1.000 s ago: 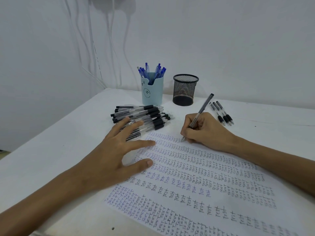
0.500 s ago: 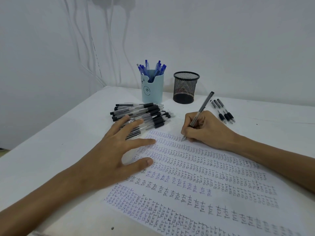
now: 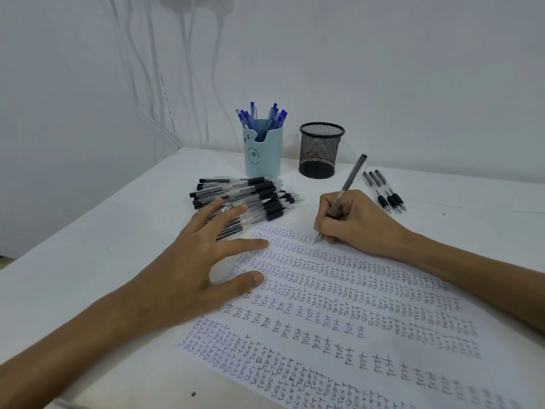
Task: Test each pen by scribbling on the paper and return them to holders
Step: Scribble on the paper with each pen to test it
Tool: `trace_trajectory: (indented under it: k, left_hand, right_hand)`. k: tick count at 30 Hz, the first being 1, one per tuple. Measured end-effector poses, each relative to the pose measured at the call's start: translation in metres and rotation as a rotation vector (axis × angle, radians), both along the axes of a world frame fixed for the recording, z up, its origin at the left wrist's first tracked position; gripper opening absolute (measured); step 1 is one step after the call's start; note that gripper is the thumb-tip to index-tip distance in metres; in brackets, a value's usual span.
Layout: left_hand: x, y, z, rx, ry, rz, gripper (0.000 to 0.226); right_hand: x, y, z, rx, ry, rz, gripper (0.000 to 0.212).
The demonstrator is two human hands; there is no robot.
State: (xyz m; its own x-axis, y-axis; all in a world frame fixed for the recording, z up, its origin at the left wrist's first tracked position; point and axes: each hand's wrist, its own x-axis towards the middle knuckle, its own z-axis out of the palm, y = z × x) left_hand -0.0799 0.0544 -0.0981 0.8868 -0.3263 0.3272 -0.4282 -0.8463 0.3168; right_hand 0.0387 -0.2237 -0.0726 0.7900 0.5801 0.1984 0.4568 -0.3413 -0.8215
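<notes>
Three loose pens (image 3: 390,199) near mesh holder (image 3: 321,149)

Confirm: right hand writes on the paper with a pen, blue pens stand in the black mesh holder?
Wrong holder. The head view shows the blue pens in the light-blue cup; the right hand does write on the paper with a pen.

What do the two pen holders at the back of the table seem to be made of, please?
The black holder looks like metal wire mesh with a matt black coat: its fine open grid can be seen through. The light blue holder looks like smooth moulded plastic, opaque with a soft sheen and a printed face, though it could also be silicone.
</notes>
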Motion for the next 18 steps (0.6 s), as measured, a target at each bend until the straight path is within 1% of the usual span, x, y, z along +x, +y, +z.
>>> trace_trajectory:
  k: [5, 11, 18]
  left_hand:
    - [0.0007, 0.0004, -0.0001, 0.011, -0.002, 0.001, 0.053]
    - [-0.0003, -0.0003, 0.0013, 0.01, 0.007, 0.002, 0.053]
    - [-0.0005, -0.0015, 0.0021, 0.007, 0.017, 0.006, 0.055]
  right_hand:
    - [0.0009, 0.0007, -0.0004, 0.012, -0.012, -0.025, 0.011]
    - [-0.0005, 0.0007, 0.0006, -0.008, -0.027, -0.026, 0.014]
    - [-0.0013, 0.0003, -0.0008, 0.002, -0.026, -0.043, 0.011]
